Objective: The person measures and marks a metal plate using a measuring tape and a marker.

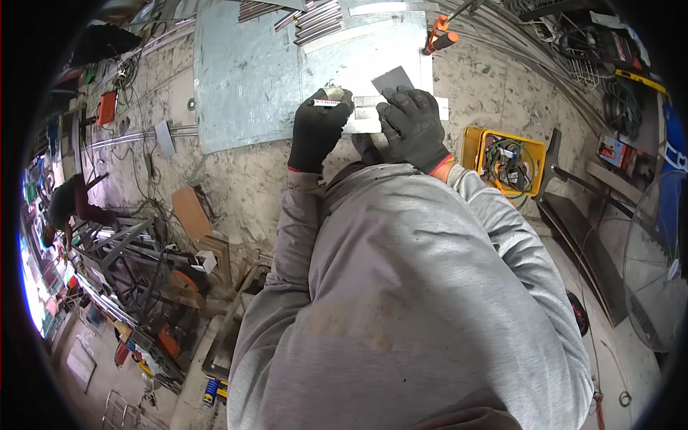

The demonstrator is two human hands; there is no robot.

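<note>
My left hand (319, 132), in a dark glove, has its fingers closed around a white marker with dark print (326, 103). A small yellowish patch shows just beyond those fingers; I cannot make out what it is. My right hand (416, 125), gloved too, lies with bent fingers over a flat, shiny metal strip (368, 107). Its fingertips also reach the edge of a dark grey metal plate (391, 77). Both pieces rest on a pale sheet-metal tabletop (247, 86). Whether the right fingers grip the strip or only press on it is hidden.
At the far side lie several metal tubes (319, 23). An orange-handled clamp (438, 39) sits at the right edge. A yellow crate (469, 150) with cables and tools stands on the floor at right, near a fan (652, 265). Another person (72, 204) bends over metal frames at left.
</note>
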